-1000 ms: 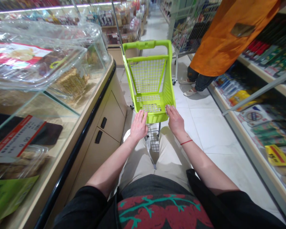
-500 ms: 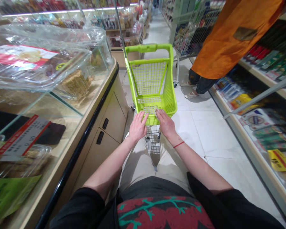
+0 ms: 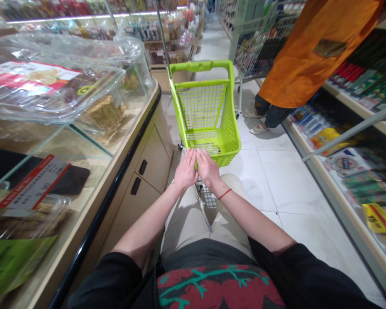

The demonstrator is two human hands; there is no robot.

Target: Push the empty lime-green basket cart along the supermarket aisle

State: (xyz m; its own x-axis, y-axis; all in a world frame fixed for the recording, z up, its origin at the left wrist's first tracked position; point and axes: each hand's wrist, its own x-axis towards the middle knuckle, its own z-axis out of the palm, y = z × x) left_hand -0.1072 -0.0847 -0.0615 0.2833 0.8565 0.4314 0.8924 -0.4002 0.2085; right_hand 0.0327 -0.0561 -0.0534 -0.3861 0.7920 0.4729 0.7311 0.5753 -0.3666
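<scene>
In front of my legs stands a bright green plastic shopping cart (image 3: 231, 107), and no goods show in its basket. My left hand (image 3: 185, 170) lies at the near rim of the basket, fingers stretched forward and close together. Right beside it, my right hand (image 3: 207, 166) is at the same rim with its fingers extended; a red cord circles that wrist. The two hands meet at the fingers, and neither shows anything held. Palms and thumbs are largely hidden from above, so how firmly they press on the rim cannot be seen.
To the left runs a glass-fronted food counter (image 3: 124, 148) with packed goods and a black edge rail. A person in an orange apron (image 3: 304, 56) stands ahead right near a metal cart (image 3: 255, 51). Stocked shelves (image 3: 344, 148) line the right side, beside a white tiled floor (image 3: 260, 176).
My right hand has moved left along the cart's near rim until it lies against my left hand. My left hand and the cart have stayed almost in place.
</scene>
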